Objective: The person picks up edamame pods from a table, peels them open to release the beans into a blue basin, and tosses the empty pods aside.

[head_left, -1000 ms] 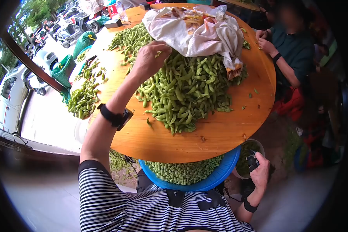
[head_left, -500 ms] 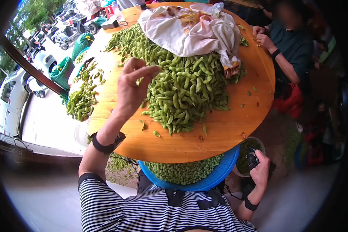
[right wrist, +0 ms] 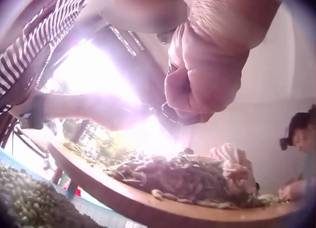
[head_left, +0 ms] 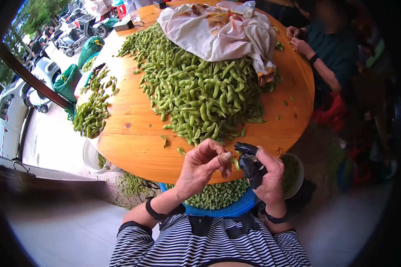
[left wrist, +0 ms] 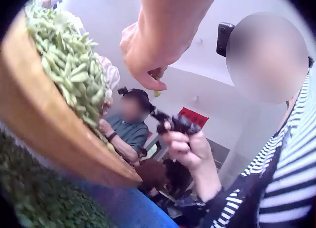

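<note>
My left hand (head_left: 205, 167) pinches a small green soybean pod (left wrist: 157, 94) between thumb and fingertips, above the near edge of the wooden table (head_left: 133, 153). Facing it is my right hand (head_left: 272, 178), with black coverings (head_left: 253, 171) over the thumb and forefinger, which are parted toward the pod. Its other fingers are curled in the left wrist view; I cannot tell if they hold anything. A large heap of green soybean pods (head_left: 196, 93) covers the middle of the table. Below both hands, a blue basin (head_left: 236, 209) holds shelled green beans (head_left: 216, 196).
A stained white cloth (head_left: 200, 38) covers the far part of the heap. Another pile of pods (head_left: 93, 113) lies at the left. Pale buckets (head_left: 91, 158) stand below the table. Another person (head_left: 334, 58) sits at the far right, hands at the table edge.
My left hand has come from the far side of the heap back to the near edge, bringing a pod. The right hand has risen from beside the basin to meet it.
</note>
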`<state>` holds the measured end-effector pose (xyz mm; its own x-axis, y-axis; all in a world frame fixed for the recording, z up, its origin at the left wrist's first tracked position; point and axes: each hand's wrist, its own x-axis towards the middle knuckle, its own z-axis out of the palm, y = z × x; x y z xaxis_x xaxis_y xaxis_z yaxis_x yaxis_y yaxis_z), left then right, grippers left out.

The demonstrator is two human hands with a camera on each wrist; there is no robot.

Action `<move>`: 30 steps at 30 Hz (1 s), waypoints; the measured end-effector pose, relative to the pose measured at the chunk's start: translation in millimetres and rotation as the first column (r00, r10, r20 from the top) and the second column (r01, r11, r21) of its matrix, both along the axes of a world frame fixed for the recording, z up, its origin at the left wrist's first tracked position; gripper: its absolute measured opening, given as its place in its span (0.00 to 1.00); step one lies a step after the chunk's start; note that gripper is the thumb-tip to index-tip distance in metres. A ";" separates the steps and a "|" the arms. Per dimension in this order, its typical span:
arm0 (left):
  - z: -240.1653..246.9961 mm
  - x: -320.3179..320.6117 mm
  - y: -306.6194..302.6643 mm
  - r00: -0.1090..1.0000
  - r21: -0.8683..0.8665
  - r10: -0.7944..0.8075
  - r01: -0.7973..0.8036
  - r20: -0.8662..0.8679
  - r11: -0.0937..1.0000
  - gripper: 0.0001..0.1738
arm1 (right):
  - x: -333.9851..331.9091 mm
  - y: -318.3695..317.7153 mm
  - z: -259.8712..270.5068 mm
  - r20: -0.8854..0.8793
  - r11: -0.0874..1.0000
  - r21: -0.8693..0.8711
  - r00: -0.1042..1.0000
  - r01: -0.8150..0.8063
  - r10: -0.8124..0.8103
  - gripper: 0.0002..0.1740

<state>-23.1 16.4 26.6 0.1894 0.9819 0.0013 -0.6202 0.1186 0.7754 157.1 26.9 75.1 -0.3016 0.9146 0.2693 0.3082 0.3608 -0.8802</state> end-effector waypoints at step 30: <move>40.4 -218.0 326.2 -0.285 0.552 0.517 -0.054 -0.807 0.832 0.09 | 87.2 -20.7 -43.8 -0.286 0.884 -0.383 0.875 0.269 -0.390 0.19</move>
<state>-241.1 342.6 66.9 -0.1053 0.9154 0.3886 0.9125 -0.0664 0.4037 244.3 6.2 31.3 0.0901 0.9955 -0.0278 0.0123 -0.0290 -0.9995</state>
